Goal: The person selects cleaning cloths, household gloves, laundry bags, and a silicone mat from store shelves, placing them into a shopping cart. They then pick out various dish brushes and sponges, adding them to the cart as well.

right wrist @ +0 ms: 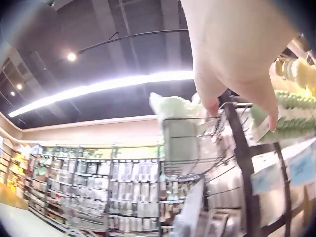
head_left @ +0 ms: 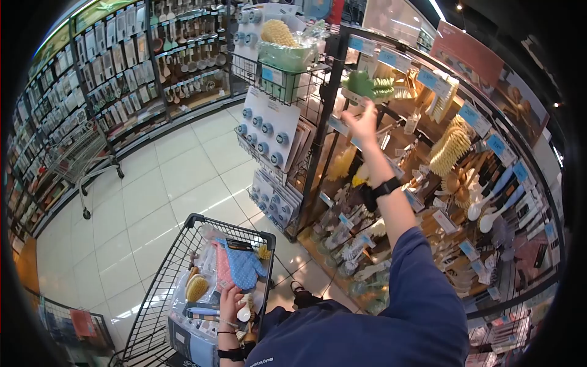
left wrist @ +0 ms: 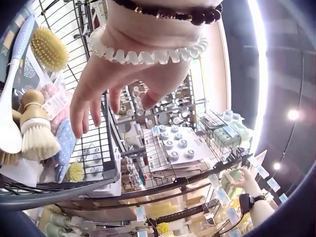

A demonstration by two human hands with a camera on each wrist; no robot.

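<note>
- Your right hand, fingers straight, is just below the green bristled brush hanging on the black display rack.
- Your left hand, loose and empty, hangs over the black wire shopping cart.

- Pale, glossy floor tiles are laid in a square grid and carry streaks of reflected light.
- A long wall of shelving runs down the far side of the aisle, hung densely with packaged kitchen utensils.
- A wire shopping trolley stands just beside that shelving, at the left.
- A dark-framed display stand with wire baskets and blue price tags rises on the right.
- Overhead, the dark ceiling carries a long bright light strip and small round spotlights.
</note>
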